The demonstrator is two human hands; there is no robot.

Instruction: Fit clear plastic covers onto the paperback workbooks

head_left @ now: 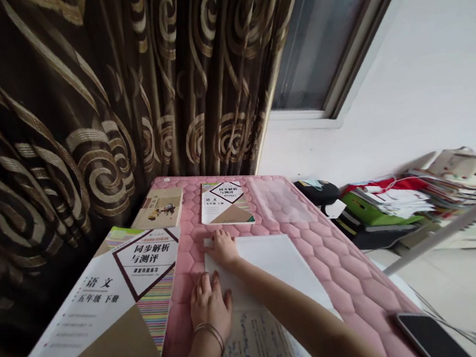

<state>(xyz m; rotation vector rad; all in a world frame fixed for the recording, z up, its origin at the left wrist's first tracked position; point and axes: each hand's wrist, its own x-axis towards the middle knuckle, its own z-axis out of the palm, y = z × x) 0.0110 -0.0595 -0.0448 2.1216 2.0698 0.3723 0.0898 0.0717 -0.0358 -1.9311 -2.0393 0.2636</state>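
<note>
A white sheet (pixel 271 262) lies on the pink quilted mat, reaching under my forearm. Below it, closer to me, shows a printed page with blue handwriting (pixel 262 349), partly covered by my right arm. My right hand (pixel 223 248) rests on the sheet's far left corner, fingers laid on the paper. Along the left edge, my left hand (pixel 212 307), with bangles at the wrist, presses down with its fingers spread. Neither hand appears to grip anything. Whether the sheet and the printed page are joined I cannot tell.
A large workbook (pixel 116 320) lies left of my hands. Behind are a tan booklet (pixel 160 208), a smaller workbook (pixel 226 204) and a translucent sheet (pixel 280 199) on the pink mat (pixel 333 271). A phone (pixel 431 337) sits at the right edge; stacked papers (pixel 394 201) stand beyond.
</note>
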